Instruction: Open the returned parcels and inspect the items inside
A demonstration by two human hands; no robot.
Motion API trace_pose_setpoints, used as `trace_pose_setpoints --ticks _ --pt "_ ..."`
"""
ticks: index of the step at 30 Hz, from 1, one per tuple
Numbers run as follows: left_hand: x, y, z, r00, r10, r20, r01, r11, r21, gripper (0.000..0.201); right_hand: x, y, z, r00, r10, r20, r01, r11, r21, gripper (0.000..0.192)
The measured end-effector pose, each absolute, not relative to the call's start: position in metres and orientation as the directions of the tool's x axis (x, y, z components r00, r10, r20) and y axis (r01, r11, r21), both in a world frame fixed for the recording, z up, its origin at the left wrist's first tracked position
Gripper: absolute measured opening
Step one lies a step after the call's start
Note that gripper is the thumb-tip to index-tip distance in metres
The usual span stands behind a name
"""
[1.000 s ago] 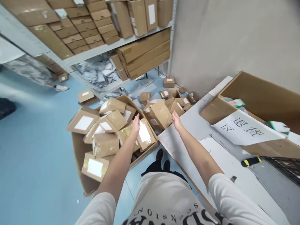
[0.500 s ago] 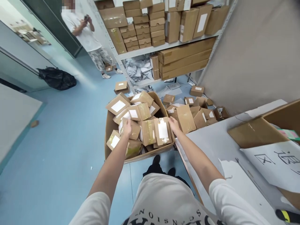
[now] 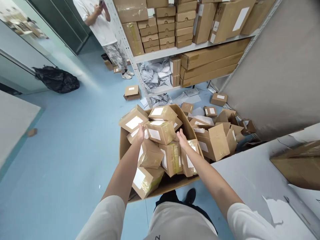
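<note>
Head view: lots of small boxes (image 3: pixel 151 155) are already in the big carton (image 3: pixel 123 142); an open box (image 3: pixel 219 142) sits just outside it. Atop the big carton's pile, left hand (image 3: pixel 140 134) and right hand (image 3: pixel 182 139) are beside one taped box (image 3: pixel 160 132), fingers nearly straight; whether they touch it, one cannot tell.

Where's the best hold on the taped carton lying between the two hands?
Probably the taped carton's two opposite ends, one palm on each, coming in from left and right. It is a squarish block resting high on other cartons, and the open left hand and right hand flank those ends.
</note>
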State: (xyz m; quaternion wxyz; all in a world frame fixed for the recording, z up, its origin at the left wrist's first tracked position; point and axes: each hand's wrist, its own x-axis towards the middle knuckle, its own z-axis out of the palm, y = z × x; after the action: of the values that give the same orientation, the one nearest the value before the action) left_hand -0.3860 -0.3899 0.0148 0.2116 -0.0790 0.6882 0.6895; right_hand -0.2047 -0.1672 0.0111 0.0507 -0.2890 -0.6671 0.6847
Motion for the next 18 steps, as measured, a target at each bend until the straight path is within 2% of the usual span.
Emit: trace_pose_setpoints --ticks 3,6,12,18 --pt "-0.397 -0.387 -0.001 -0.865 0.212 -0.455 -0.464 0.009 0.886 0.084 -0.219 -0.168 0.005 -0.808 0.464 -0.362 0.332 -0.148 -0.932 0.083" --pt "-0.405 -0.384 -0.016 -0.859 0.181 -0.478 -0.485 0.006 0.874 0.085 -0.227 -0.173 0.002 -0.786 0.468 -0.404 0.356 -0.192 -0.915 0.080" --pt "-0.419 -0.389 -0.035 -0.853 0.202 -0.481 -0.487 0.022 0.873 0.080 -0.230 -0.204 -0.006 -0.781 0.461 -0.421 0.353 -0.230 -0.907 0.091" --pt "-0.421 -0.390 -0.039 -0.798 0.233 -0.556 -0.560 0.058 0.827 0.084 -0.232 -0.214 -0.010 -0.813 0.424 -0.399 0.352 -0.187 -0.917 0.092"
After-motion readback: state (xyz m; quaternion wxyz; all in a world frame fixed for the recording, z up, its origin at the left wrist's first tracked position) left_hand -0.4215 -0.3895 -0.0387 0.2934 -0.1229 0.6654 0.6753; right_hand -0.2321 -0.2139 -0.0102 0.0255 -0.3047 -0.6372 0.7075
